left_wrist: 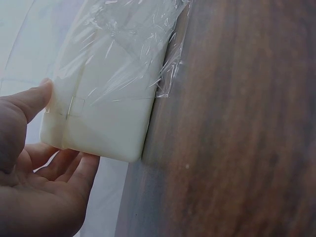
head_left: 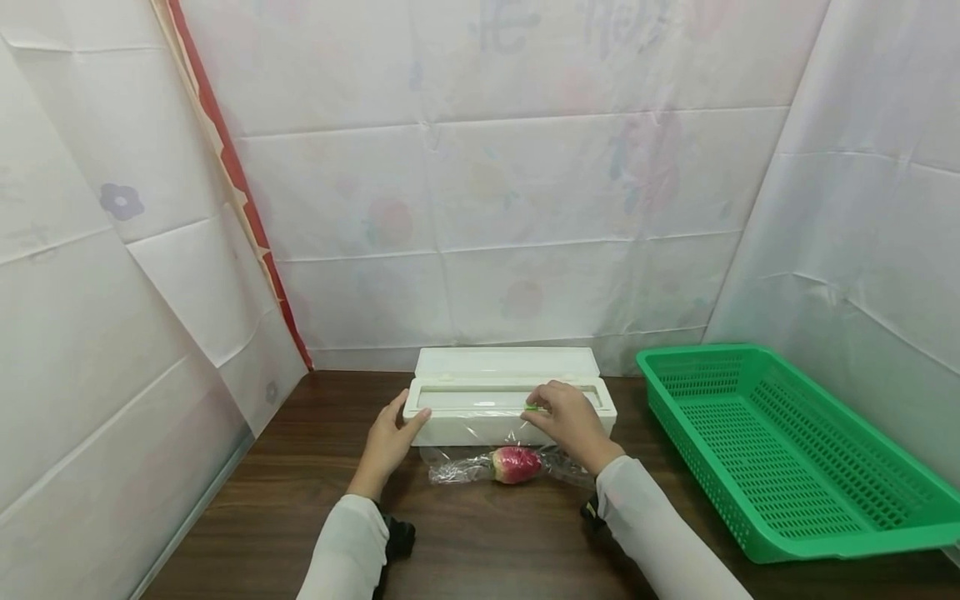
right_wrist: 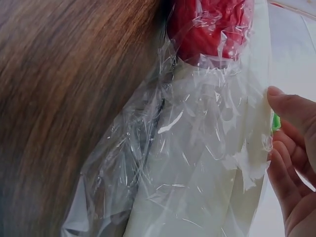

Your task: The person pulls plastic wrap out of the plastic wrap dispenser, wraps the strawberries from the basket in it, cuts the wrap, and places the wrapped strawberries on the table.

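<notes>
A white cling film dispenser box (head_left: 442, 431) stands at the back of the table, its lid (head_left: 506, 362) raised. My left hand (head_left: 387, 437) grips its left end, thumb at the front edge and fingers round the end, as the left wrist view shows. On the front rim, my right hand (head_left: 573, 421) pinches a small green slider (head_left: 532, 407), mostly hidden by the fingers. Clear cling film (right_wrist: 197, 133) hangs from the box down its front. Wrapped in that film, a red fruit-like thing (head_left: 517, 464) with a pale end lies before the box.
A green perforated plastic basket (head_left: 720, 483) stands on the right of the dark wooden table (head_left: 480, 550). White printed sheeting (head_left: 525, 192) encloses the back and both sides. A black wrist strap (head_left: 400, 537) shows at the left sleeve.
</notes>
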`<act>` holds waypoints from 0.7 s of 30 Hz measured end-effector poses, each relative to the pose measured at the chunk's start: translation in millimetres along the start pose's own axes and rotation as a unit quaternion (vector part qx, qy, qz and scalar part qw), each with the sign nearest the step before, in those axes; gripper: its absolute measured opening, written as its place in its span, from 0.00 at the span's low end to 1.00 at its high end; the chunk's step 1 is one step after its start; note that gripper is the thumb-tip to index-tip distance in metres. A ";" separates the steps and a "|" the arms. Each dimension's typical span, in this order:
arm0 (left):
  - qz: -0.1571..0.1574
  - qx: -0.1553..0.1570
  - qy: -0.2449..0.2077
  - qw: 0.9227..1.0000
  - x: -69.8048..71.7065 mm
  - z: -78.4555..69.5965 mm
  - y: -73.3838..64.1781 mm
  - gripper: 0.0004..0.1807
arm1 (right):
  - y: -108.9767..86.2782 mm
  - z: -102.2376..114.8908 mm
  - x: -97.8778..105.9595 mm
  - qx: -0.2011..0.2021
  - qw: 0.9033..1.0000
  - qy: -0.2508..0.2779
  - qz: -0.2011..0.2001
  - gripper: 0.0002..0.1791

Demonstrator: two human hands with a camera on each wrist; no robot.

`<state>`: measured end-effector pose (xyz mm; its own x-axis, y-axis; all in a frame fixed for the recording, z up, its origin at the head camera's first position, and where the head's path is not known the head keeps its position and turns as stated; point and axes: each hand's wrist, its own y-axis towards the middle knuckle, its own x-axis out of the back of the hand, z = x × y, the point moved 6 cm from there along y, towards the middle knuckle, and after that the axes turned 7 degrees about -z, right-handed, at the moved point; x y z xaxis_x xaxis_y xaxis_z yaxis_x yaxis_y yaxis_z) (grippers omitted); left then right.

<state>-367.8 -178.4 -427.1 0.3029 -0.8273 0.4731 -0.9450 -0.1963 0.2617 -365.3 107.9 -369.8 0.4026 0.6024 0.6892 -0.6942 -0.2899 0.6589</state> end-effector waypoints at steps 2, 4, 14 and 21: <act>0.000 0.002 0.000 1.000 0.2 -0.5 -0.1 0.43 | 0.0 0.8 0.5 -0.001 1.000 0.004 0.002 0.08; 0.001 0.004 0.001 1.000 0.2 -1.2 -0.5 0.42 | -0.2 1.6 0.4 -0.001 1.000 0.004 0.002 0.07; 0.000 0.005 0.008 1.000 0.4 -2.2 -0.5 0.42 | -1.3 5.5 0.7 0.009 1.000 -0.007 0.004 0.07; 0.002 0.004 0.006 1.000 0.4 -2.9 -1.1 0.42 | -1.3 7.2 0.5 0.021 0.999 -0.030 0.004 0.07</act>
<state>-366.3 -177.0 -424.8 0.3002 -0.8216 0.4846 -0.9473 -0.1969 0.2528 -359.9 103.1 -368.1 0.4323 0.5550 0.7107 -0.6728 -0.3262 0.6640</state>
